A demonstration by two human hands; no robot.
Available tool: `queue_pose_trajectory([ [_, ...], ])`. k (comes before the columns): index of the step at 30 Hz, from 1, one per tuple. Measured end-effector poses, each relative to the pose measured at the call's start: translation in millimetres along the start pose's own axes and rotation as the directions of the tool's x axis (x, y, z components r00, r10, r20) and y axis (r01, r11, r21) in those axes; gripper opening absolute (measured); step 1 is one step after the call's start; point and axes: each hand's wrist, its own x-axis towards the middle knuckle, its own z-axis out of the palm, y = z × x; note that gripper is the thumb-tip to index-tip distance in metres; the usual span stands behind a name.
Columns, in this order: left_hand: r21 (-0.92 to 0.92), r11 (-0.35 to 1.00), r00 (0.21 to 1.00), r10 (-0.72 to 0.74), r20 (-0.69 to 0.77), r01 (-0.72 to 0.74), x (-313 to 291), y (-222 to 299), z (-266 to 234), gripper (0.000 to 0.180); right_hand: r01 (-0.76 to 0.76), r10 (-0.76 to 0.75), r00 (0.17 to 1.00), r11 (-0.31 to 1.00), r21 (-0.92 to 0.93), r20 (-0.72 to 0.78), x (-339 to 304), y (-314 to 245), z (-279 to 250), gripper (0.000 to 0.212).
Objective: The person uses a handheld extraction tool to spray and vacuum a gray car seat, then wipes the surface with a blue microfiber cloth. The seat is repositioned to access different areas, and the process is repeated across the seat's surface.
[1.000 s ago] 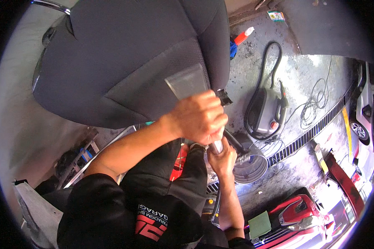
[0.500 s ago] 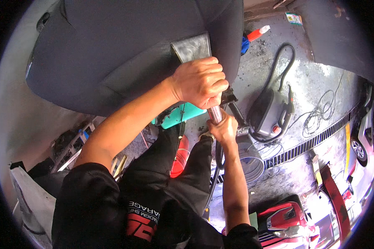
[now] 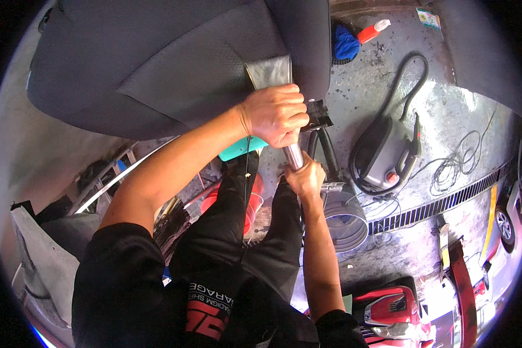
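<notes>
A clear, flat-mouthed suction nozzle (image 3: 271,72) lies against a dark grey fabric car seat (image 3: 185,64). From it a shiny metal tube (image 3: 294,155) runs back toward me. My left hand (image 3: 277,115) is closed round the upper part of the wand, just behind the nozzle head. Lower down, my right hand (image 3: 305,178) grips the end of the tube. A black ribbed hose (image 3: 328,155) shows beyond my right hand; where it joins the tube is hidden.
A grey-black canister machine (image 3: 383,153) with a looped hose stands at right, beside tangled cable (image 3: 455,171) and a floor grate (image 3: 446,203). A cylindrical metal drum (image 3: 345,226), red bucket (image 3: 254,203), teal container (image 3: 240,148), blue cloth (image 3: 346,43) and red bottle (image 3: 370,33) are nearby.
The seat and floor have shifted in the picture as my view moved. Against the seat, the nozzle sits nearer its close edge. Both hands keep their grip.
</notes>
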Motion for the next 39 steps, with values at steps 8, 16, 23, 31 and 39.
queue_pose_trajectory([
  [8, -0.097, 0.995, 1.0, -0.026, -0.008, 0.025, -16.6, 11.1, 48.1, 0.022, -0.008, 0.008, 1.0, 1.0, -0.016, 0.015, -9.5, 37.0, 17.1, 0.032],
  [16, -0.192, 0.978, 0.997, -0.081, -0.016, 0.077, -35.4, 24.3, 114.9, 0.022, -0.105, 0.107, 0.992, 0.994, -0.029, 0.065, -28.7, 78.9, 35.8, 0.035],
  [23, -0.175, 0.984, 0.999, -0.04, 0.016, 0.042, -58.0, 18.8, 155.8, 0.022, -0.203, 0.22, 0.955, 0.974, -0.105, 0.198, -30.1, 103.0, 51.7, 0.044],
  [31, -0.236, 0.966, 0.994, -0.099, 0.036, 0.104, -55.6, 22.5, 159.7, 0.02, -0.217, 0.24, 0.949, 0.967, -0.131, 0.204, -32.3, 102.5, 46.0, 0.045],
  [39, -0.249, 0.964, 0.995, -0.081, 0.052, 0.092, 19.2, 86.2, 76.9, 0.021, -0.068, 0.073, 0.995, 0.995, -0.074, 0.068, -116.2, 77.3, -33.9, 0.037],
])
